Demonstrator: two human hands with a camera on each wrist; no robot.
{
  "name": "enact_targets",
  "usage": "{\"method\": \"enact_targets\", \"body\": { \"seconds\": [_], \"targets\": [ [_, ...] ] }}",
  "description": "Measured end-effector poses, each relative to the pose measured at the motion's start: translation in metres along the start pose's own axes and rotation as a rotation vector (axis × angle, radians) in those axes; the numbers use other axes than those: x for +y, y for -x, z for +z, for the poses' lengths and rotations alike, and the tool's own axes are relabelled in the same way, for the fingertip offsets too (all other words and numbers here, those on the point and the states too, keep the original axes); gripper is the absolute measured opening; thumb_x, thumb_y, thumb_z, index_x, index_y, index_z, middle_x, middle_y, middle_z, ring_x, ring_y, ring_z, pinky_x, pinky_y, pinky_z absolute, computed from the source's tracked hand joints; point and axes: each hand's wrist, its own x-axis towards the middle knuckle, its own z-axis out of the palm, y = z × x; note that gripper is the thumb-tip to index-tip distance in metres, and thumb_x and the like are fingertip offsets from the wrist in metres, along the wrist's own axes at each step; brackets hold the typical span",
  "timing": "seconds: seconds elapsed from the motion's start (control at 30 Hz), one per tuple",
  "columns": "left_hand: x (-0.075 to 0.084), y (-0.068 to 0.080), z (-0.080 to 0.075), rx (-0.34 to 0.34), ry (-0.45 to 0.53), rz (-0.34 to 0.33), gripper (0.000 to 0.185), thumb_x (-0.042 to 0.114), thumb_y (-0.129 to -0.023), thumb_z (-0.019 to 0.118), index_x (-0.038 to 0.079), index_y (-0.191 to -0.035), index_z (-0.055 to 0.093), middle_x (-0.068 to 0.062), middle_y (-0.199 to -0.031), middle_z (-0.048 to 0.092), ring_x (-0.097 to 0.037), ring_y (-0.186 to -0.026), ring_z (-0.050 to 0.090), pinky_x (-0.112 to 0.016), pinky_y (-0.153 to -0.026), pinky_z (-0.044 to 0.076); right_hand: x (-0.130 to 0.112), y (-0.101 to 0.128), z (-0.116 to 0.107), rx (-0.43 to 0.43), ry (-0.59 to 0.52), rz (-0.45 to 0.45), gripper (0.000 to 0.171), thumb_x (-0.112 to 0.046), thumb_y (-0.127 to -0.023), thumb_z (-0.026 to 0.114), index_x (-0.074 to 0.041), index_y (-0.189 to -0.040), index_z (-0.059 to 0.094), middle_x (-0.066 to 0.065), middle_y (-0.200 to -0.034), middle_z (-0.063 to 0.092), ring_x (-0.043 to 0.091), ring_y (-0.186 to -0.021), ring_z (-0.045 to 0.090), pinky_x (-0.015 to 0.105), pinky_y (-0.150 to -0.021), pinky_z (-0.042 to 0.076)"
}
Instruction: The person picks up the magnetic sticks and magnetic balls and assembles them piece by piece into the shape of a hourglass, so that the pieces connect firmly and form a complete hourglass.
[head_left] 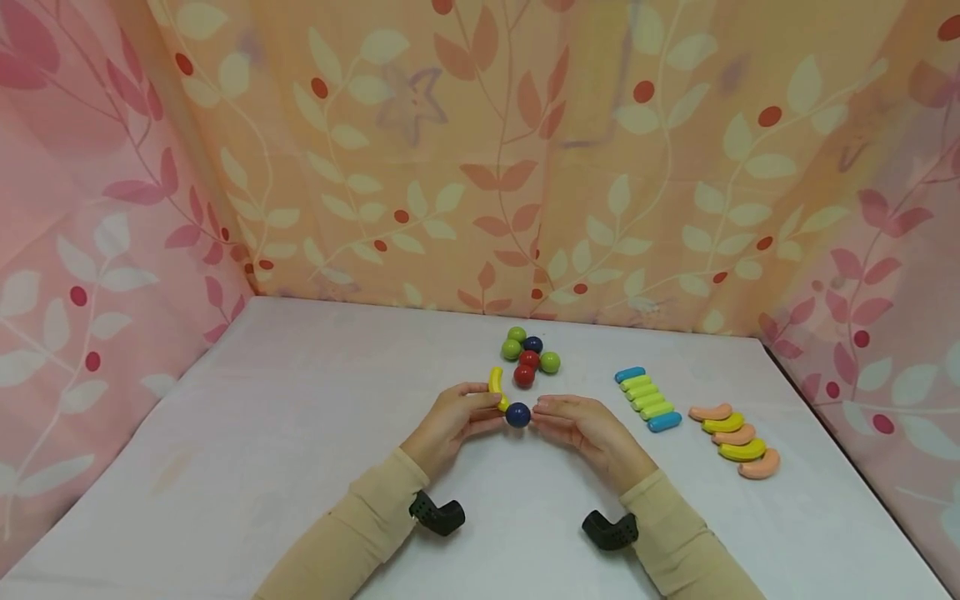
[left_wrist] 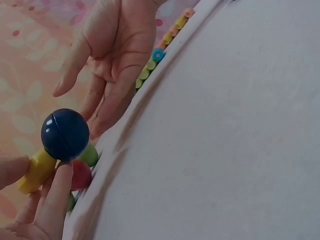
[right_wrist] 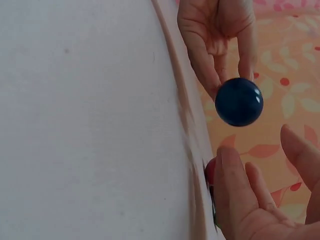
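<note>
**Blue ball held between your two hands at mid-bench**

Your left hand (head_left: 453,417) pinched a yellow curved piece (head_left: 496,386) between thumb and fingers, and a dark blue ball (head_left: 517,414) sat stuck to the near end of that piece. The left wrist view showed the ball touching the yellow piece, with your fingertips (left_wrist: 59,186) just under it. The ball was lifted clear of the bench (head_left: 300,467), at the centre of the work area.

Your right hand (head_left: 581,427) lay just at 3 o'clock of the ball, fingers relaxed and nearly straight, tips pointing towards it. In the right wrist view there was a gap between those fingers (right_wrist: 235,185) and the ball, so the hand was released and grasped nothing.

At 12 o'clock of the ball, near it, a cluster of balls (head_left: 529,355) rested on the bench: three green, two red and one dark blue, touching one another. At about 2 o'clock from your right hand stood a row of short rods (head_left: 648,398), green ones in the middle with a blue one at each end, laid side by side. Further out at 3 o'clock lay a row of curved pieces (head_left: 737,440), alternating orange and yellow. A leaf-patterned curtain (head_left: 525,150) closed off the bench on three sides.
</note>
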Motion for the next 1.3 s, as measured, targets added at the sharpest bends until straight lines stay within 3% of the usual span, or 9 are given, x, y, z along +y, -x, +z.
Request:
{"method": "enact_targets", "body": {
  "seconds": [0.17, 0.7, 1.07, 1.3],
  "targets": [
    [0.003, -0.006, -0.009, 0.045, -0.046, -0.020, 0.037, 0.011, -0.092, 0.069, 0.001, -0.127, 0.061, -0.017, -0.116, 0.067, -0.017, -0.093, 0.069, -0.031, -0.087, 0.060, -0.007, -0.016, 0.002, 0.125, 0.077, -0.041, 0.049, -0.018, -0.094, 0.069, 0.000, -0.137, 0.055, 0.015, -0.131, 0.064, 0.017, -0.109, 0.068, 0.033, -0.102, 0.052],
    [0.007, -0.010, -0.019, 0.034, -0.056, -0.023, 0.034, 0.010, -0.092, 0.070, 0.000, -0.124, 0.065, -0.016, -0.111, 0.070, -0.014, -0.084, 0.071, -0.028, -0.081, 0.060, -0.014, -0.057, 0.021, 0.263, 0.192, -0.019, 0.054, -0.016, -0.089, 0.074, 0.002, -0.136, 0.056, 0.018, -0.142, 0.055, 0.021, -0.114, 0.065, 0.035, -0.104, 0.050],
    [0.010, -0.011, -0.020, 0.048, -0.058, -0.023, 0.035, 0.010, -0.092, 0.070, 0.000, -0.125, 0.065, -0.015, -0.112, 0.070, -0.014, -0.085, 0.071, -0.028, -0.082, 0.060, -0.020, -0.065, 0.031, 0.316, 0.295, -0.045, 0.048, -0.016, -0.087, 0.077, 0.003, -0.129, 0.061, 0.018, -0.132, 0.060, 0.020, -0.098, 0.068, 0.032, -0.095, 0.056],
    [0.009, -0.012, -0.021, 0.050, -0.071, -0.029, 0.034, 0.011, -0.092, 0.070, 0.000, -0.124, 0.065, -0.014, -0.110, 0.070, -0.014, -0.085, 0.070, -0.028, -0.082, 0.060, -0.024, -0.067, 0.036, 0.345, 0.355, -0.053, 0.039, -0.014, -0.088, 0.075, -0.002, -0.123, 0.066, 0.014, -0.127, 0.060, 0.015, -0.082, 0.059, 0.023, -0.076, 0.059]
  ]
}}
